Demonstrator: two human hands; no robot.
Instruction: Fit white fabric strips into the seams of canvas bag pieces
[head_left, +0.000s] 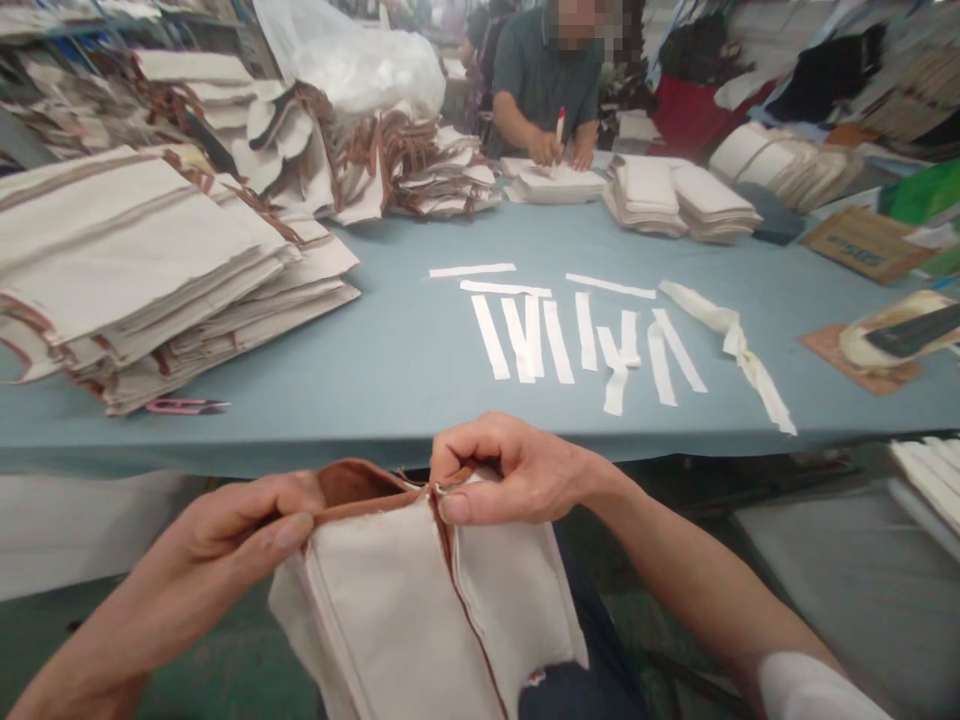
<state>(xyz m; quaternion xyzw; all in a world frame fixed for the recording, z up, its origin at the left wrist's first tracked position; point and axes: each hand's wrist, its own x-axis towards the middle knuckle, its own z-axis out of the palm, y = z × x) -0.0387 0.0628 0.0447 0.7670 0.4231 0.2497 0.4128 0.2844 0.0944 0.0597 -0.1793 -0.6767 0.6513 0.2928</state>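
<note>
A cream fabric piece (390,610) with brown edging hangs between my hands, in front of the table's near edge. My left hand (240,520) pinches its top left corner, thumb on the near side. With thumb and curled fingers, my right hand (510,470) grips the top edge where a brown seam runs down the middle. The brown lining shows between the two hands. Several white strips (555,340) lie on the blue-green table (397,370) beyond, and a longer crumpled strip (739,345) lies to their right.
Stacked cream pieces (135,250) cover the table's left side, with pink-handled snips (187,406) at their front. Across the table a person (551,90) holds a red-and-white marker over a stack (555,185). A cardboard box (866,243) sits at the right.
</note>
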